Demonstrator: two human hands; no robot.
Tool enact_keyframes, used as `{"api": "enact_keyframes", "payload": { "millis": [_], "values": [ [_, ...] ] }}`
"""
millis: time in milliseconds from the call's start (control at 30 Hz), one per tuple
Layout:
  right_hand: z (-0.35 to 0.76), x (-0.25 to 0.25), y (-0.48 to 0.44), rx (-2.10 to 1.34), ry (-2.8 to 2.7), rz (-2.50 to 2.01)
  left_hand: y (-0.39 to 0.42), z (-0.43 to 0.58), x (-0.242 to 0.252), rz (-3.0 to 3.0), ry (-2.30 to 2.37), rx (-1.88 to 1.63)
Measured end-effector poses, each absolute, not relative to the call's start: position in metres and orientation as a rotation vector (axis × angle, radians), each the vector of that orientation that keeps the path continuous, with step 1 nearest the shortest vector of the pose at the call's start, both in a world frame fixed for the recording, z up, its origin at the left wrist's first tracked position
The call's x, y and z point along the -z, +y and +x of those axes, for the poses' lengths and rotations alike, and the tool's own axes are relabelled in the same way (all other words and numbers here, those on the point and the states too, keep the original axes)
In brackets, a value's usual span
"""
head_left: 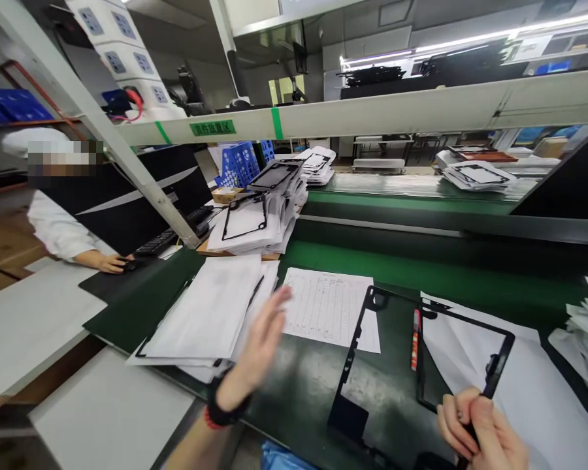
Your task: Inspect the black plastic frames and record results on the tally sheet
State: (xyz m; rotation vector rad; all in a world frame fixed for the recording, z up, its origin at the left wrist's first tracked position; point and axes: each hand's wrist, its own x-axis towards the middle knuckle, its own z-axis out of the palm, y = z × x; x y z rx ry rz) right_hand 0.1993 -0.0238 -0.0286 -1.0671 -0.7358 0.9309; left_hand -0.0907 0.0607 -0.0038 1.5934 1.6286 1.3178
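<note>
My right hand (480, 427) grips the right side of a thin black rectangular frame (355, 339), tilted above the green work surface. The frame has small cutouts and a solid dark patch at its lower left. Behind it, part of what looks like another black frame (420, 372) shows near a white sheet (512, 385). My left hand (262, 336) is raised and slightly blurred, fingers stretched out, holding nothing. It is between a stack of white sheets (206, 307) with dark edges poking out and a printed table form (318, 307). A red marker pen (415, 339) appears through the frame opening.
More papers and black frames (245, 222) are piled at the back left. Sheets (583, 346) are stacked at the right edge. A pale shelf beam (333, 116) crosses ahead. Left, a person's hand (112, 262) rests on a mouse behind a monitor (147, 189).
</note>
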Motion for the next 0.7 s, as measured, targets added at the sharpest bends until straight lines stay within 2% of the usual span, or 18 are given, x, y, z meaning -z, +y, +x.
{"api": "enact_keyframes", "payload": {
  "millis": [100,167,367,467,567,600,700],
  "values": [
    [0.190,0.016,-0.024,-0.841,-0.781,-1.069,0.041,-0.031,0.001,1.415,0.869,-1.226],
    [0.187,0.007,-0.027,-0.774,-0.745,-1.062,0.030,-0.013,0.003,1.315,0.642,-1.138],
    [0.174,0.005,-0.017,-0.616,-0.558,-0.972,0.010,-0.009,0.040,1.051,0.811,-1.054],
    [0.173,0.028,-0.005,-0.774,-0.633,-0.982,0.021,-0.016,0.041,1.089,1.029,-1.420],
    [0.194,0.048,-0.004,-0.864,-0.745,-1.095,0.039,-0.039,0.017,1.278,1.144,-1.723],
    [0.204,0.050,-0.005,-0.775,-0.757,-1.143,0.043,-0.047,0.007,1.343,1.139,-1.774],
    [0.228,0.039,-0.016,-0.212,-0.716,-1.183,0.046,-0.056,-0.025,1.631,1.029,-1.830]
  ]
}}
